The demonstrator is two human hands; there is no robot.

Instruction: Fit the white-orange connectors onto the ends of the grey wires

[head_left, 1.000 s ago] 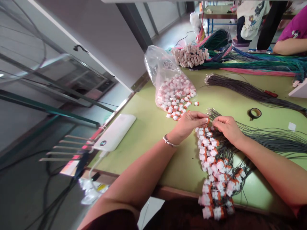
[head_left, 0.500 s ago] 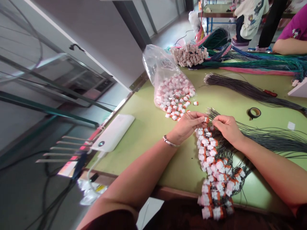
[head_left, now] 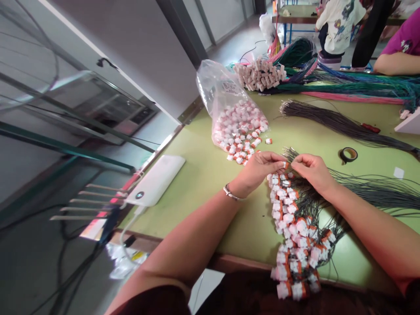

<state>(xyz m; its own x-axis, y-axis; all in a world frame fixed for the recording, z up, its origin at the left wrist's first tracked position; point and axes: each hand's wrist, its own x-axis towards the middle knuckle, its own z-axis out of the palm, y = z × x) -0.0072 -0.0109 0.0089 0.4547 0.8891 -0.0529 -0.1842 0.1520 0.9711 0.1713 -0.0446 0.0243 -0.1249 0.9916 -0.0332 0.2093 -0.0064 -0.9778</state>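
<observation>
Between the thumb and fingertips of my left hand is a small white-and-orange connector. My right hand is pinched close beside it, on a thin dark wire whose end is hidden by the fingers. Just behind the fingertips lie the bare tips of a dark wire bundle, which runs off to the right. Below my hands, a long cluster of wired white-and-orange connectors trails to the table's front edge. Loose connectors spill from a clear plastic bag beyond my left hand.
A second dark wire bundle, a roll of black tape and green and pink wires with pale connectors lie farther back. A white power bank sits at the left edge. A co-worker's arm rests at the far right.
My hands stay nearly in place; the fingertips have come slightly closer together around the connector. The person in the background has shifted a little.
</observation>
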